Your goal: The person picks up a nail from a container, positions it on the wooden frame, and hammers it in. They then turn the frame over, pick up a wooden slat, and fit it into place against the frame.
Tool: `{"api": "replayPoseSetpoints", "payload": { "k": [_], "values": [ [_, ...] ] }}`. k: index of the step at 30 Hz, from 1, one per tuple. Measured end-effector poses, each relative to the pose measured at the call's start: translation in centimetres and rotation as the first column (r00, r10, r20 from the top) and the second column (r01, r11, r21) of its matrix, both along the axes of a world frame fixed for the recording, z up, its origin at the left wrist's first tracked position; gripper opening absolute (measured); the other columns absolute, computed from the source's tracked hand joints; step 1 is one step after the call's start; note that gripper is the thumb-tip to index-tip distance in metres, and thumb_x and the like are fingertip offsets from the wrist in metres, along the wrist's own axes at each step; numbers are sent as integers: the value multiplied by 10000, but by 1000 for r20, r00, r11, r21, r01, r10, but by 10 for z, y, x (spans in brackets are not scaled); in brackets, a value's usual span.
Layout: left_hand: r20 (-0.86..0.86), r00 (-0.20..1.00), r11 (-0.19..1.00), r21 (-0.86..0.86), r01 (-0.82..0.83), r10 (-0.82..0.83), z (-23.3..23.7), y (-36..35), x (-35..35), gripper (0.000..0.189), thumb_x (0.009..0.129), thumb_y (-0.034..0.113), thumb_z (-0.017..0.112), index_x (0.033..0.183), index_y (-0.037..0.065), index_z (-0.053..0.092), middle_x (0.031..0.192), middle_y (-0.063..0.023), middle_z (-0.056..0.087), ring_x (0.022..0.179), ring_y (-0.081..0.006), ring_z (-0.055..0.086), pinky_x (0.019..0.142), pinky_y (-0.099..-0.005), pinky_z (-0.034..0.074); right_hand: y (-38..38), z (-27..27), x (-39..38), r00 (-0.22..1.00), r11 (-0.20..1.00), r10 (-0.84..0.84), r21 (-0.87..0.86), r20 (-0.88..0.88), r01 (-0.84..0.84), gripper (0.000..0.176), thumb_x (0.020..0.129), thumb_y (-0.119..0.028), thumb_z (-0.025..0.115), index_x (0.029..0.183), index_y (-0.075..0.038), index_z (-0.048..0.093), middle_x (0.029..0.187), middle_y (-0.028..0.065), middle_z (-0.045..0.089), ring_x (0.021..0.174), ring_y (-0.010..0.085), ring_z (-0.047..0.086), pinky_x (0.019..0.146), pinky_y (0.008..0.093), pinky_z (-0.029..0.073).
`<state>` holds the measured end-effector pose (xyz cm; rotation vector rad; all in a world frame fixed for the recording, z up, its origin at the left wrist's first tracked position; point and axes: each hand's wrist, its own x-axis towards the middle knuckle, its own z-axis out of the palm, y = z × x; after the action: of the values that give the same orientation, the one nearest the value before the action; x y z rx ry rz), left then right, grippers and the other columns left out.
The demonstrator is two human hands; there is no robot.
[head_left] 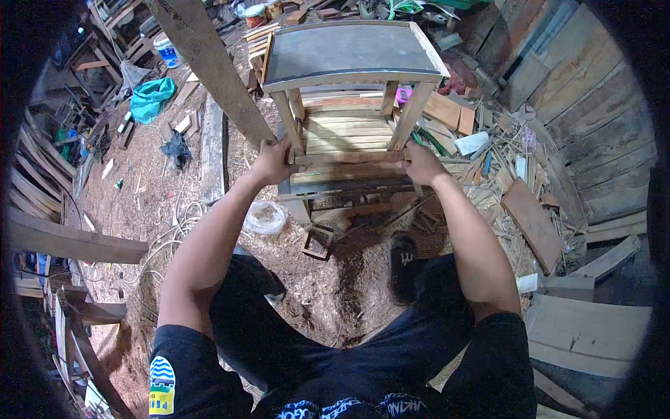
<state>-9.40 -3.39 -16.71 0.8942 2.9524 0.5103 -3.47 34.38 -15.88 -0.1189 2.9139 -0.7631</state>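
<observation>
Before me is a small wooden stand (279,115) with a dark grey top panel (349,52), pale posts and a shelf of light slats (349,133). My left hand (271,162) is closed around its lower left corner, beside a post. On the opposite corner, my right hand (424,165) grips the end of the same front rail (349,158). Both arms are stretched forward. The fingertips are partly hidden behind the wood. Beneath the stand lies a darker bench or support, only partly visible.
A thick beam (209,66) slants down close to my left hand. Sawdust covers the floor, with a plastic bag (265,217), a small square wooden frame (318,241) and a loose cable (167,237). Offcuts and a brown board (532,223) lie at right.
</observation>
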Motion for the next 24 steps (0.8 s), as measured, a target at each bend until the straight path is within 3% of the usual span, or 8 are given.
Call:
{"api": "replayPoseSetpoints", "payload": {
  "k": [1,3,13,24],
  "values": [
    [0,1000,1000,0,1,-1,-3,-1,-2,649,776,408,777,1272,54,556,1260,-234,600,1266,-419,468,1106,-501,287,0,0,0,1000,1000,5,11,4,-5,513,886,-137,681,1347,-53,470,1222,246,616,1171,418,565,972,467,449],
    [-13,1000,1000,-14,-10,9,-5,-1,-4,759,739,353,807,1382,147,461,1412,-150,519,1280,-385,499,1106,-557,256,0,1,1,1000,1000,-2,7,1,2,515,884,-138,684,1344,-51,471,1220,245,616,1170,422,564,971,467,450],
    [60,998,1000,-1,-30,30,-3,-2,-3,768,743,357,808,1395,158,456,1431,-138,507,1261,-386,518,1109,-551,252,2,-7,-2,998,1000,27,-11,-63,-28,486,864,-127,700,1302,-41,510,1213,239,622,1172,407,567,977,459,449],
    [-17,1000,999,38,14,-13,-11,-4,-7,764,756,392,790,1394,156,442,1419,-141,516,1247,-392,523,1077,-530,271,-1,-1,0,999,999,4,-42,-37,-6,501,872,-145,699,1317,-36,495,1238,239,608,1189,394,558,995,449,440]
  ]
}}
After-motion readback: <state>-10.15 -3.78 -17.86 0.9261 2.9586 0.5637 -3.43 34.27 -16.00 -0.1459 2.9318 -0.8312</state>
